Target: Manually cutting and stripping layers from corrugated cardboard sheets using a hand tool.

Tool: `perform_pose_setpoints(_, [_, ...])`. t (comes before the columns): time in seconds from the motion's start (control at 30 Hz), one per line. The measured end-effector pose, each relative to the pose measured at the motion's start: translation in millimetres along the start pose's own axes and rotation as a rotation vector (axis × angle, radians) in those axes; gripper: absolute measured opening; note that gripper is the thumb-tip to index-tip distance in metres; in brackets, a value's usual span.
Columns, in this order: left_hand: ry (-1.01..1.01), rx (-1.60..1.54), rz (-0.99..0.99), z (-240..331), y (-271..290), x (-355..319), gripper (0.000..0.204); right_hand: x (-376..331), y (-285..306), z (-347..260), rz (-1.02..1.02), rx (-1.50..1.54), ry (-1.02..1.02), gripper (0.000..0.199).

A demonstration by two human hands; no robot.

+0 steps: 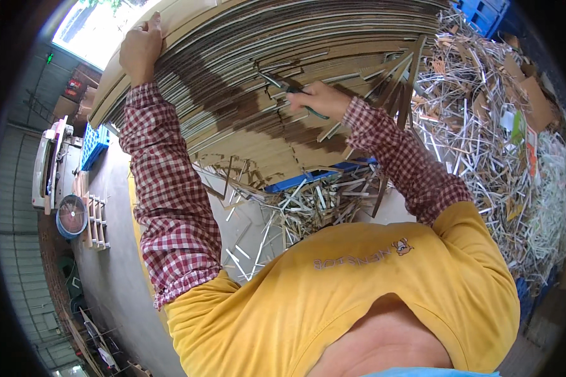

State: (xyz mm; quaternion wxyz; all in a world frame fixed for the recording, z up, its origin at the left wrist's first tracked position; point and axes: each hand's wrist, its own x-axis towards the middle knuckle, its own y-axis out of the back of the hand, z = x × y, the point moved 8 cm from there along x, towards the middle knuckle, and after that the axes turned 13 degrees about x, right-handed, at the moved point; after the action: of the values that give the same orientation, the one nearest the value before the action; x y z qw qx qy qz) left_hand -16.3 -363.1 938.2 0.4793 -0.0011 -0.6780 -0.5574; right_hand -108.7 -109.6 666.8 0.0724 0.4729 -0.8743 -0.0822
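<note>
A tall stack of brown cardboard sheets (233, 47) fills the upper middle, its many layered edges facing me. At its upper left edge, my left hand (143, 49) is closed, fingers curled on the top cardboard sheet. My right hand (321, 100) is wrapped round a pair of pliers (271, 79) with dark green handles. The jaws point up and left, close to the layered edges at the middle of the stack. Whether they grip a strip cannot be made out. Several thin cardboard strips (412, 78) hang loose from the stack's right side.
A large heap of shredded strips (465, 119) lies to the right, with a blue crate (484, 14) behind it. More offcuts (321, 201) lie below the stack around a blue pallet edge (295, 181). A round fan (72, 217) and a blue crate (94, 146) stand at left.
</note>
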Motion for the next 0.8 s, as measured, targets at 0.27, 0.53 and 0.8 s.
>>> perform_pose_setpoints(0.27, [0.046,-0.022,-0.012,-2,-2,0,0.048,-54,-51,-31,0.101,0.129,-0.012,0.033])
perform_pose_setpoints(0.53, [0.007,0.038,0.042,4,6,-2,0.049,-112,-57,15,-0.393,-0.022,-0.007,0.043])
perform_pose_setpoints(0.8, [0.011,0.01,0.086,3,8,-5,0.047,-2,-10,-34,-0.023,0.164,-0.028,0.04])
